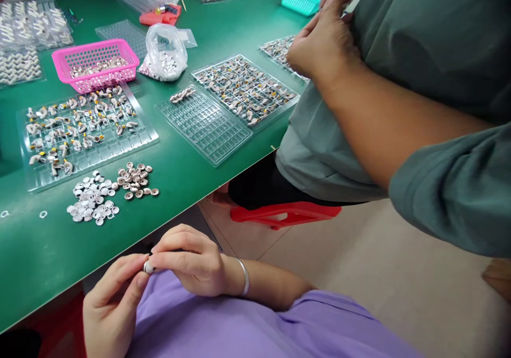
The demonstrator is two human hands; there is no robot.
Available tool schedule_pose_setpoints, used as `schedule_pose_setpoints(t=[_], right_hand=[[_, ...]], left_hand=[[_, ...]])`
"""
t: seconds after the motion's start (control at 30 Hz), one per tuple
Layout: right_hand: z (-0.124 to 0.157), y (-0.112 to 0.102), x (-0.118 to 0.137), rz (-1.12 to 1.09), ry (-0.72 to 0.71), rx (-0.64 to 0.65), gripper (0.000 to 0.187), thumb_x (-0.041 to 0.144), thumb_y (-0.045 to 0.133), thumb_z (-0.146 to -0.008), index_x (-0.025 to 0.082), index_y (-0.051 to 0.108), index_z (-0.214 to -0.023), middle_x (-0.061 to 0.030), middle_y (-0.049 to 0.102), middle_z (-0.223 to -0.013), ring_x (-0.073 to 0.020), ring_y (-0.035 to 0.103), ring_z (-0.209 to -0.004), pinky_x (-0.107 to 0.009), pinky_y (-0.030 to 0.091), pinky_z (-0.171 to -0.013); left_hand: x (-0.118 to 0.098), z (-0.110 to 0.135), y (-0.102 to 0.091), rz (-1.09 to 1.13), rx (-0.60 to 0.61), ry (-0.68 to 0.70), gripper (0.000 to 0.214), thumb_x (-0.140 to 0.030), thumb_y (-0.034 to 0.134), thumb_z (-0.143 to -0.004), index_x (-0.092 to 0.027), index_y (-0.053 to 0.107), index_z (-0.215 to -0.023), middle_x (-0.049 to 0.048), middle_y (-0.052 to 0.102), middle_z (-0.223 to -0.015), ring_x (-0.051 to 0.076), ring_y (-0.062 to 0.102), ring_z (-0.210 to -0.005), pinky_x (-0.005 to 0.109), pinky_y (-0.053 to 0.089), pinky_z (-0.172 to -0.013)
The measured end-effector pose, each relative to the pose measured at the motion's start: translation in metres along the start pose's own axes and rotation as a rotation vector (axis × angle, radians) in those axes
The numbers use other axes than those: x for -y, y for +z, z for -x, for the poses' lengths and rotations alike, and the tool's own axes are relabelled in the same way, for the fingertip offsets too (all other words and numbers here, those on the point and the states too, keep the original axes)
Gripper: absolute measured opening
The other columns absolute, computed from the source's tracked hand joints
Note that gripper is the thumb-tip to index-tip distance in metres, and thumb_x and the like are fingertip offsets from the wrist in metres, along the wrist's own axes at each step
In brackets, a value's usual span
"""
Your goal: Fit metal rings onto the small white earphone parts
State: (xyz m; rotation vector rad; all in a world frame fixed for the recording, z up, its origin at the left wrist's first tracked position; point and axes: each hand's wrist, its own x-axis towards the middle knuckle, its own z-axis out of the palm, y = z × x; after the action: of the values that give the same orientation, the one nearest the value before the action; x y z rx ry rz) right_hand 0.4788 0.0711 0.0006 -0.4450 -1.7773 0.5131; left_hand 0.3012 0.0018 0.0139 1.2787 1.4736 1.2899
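In the head view, the left hand (112, 297) and right hand (191, 262) jointly pinch a small white part (149, 267) between them, possibly cap-shaped but partly covered, while loose white caps (88, 203) and beige caps (133, 176) lie beyond the hands on the green worktop (183, 171).

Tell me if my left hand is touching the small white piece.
Touching: the head view shows the left hand pinching the small white piece.
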Motion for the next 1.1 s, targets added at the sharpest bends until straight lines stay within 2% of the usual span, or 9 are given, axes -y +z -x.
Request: schedule_pose_setpoints(t=[0.33, 0.6, 0.73, 0.93, 1.1], right_hand=[[-0.001, -0.001, 0.002, -0.009, 0.025, 0.006, 0.021, 0.002, 0.052, -0.092, 0.011, 0.069, -0.097, -0.0097, 0.070, -0.090, -0.0140, 0.067, -0.084, -0.025, 0.061, -0.078], [0.000, -0.001, 0.002, -0.013, 0.022, 0.000, 0.021, 0.003, 0.051, -0.093, 0.012, 0.069, -0.099, -0.0098, 0.069, -0.091, -0.0143, 0.067, -0.085, -0.025, 0.060, -0.080], [0.000, -0.002, 0.002, -0.017, 0.016, 0.003, 0.022, 0.001, 0.051, -0.091, 0.011, 0.069, -0.099, -0.0098, 0.068, -0.091, -0.0143, 0.066, -0.086, -0.025, 0.060, -0.081], [-0.001, -0.007, 0.002, -0.010, 0.026, 0.091, 0.020, 0.004, 0.053, -0.094, 0.011, 0.071, -0.101, -0.0095, 0.069, -0.094, -0.0131, 0.067, -0.089, -0.024, 0.060, -0.084], [-0.003, -0.007, 0.002, -0.042, 0.007, 0.034, 0.013, 0.011, 0.059, -0.096, 0.009, 0.071, -0.098, -0.0099, 0.070, -0.092, -0.0119, 0.068, -0.084, -0.021, 0.060, -0.078]], left_hand=[[-0.008, 0.002, -0.001, -0.094, 0.060, 0.165, 0.031, -0.013, 0.072, -0.085, -0.034, 0.078, -0.108, -0.0010, 0.077, -0.102, 0.014, 0.075, -0.087, 0.016, 0.060, -0.074], [-0.010, 0.001, 0.000, -0.139, 0.069, 0.201, 0.027, -0.014, 0.072, -0.085, -0.030, 0.079, -0.106, 0.0022, 0.078, -0.100, 0.017, 0.075, -0.083, 0.021, 0.061, -0.070], [-0.012, 0.001, -0.002, -0.190, 0.069, 0.272, 0.029, -0.012, 0.072, -0.084, -0.030, 0.078, -0.106, 0.0020, 0.078, -0.099, 0.017, 0.075, -0.080, 0.021, 0.061, -0.068], [-0.012, 0.003, -0.003, -0.228, 0.078, 0.302, 0.030, -0.012, 0.071, -0.085, -0.030, 0.077, -0.109, 0.0024, 0.077, -0.101, 0.016, 0.075, -0.080, 0.020, 0.060, -0.066], [-0.015, 0.002, -0.003, -0.223, 0.094, 0.307, 0.029, -0.013, 0.071, -0.085, -0.030, 0.077, -0.108, 0.0022, 0.077, -0.098, 0.016, 0.075, -0.079, 0.019, 0.059, -0.065]])
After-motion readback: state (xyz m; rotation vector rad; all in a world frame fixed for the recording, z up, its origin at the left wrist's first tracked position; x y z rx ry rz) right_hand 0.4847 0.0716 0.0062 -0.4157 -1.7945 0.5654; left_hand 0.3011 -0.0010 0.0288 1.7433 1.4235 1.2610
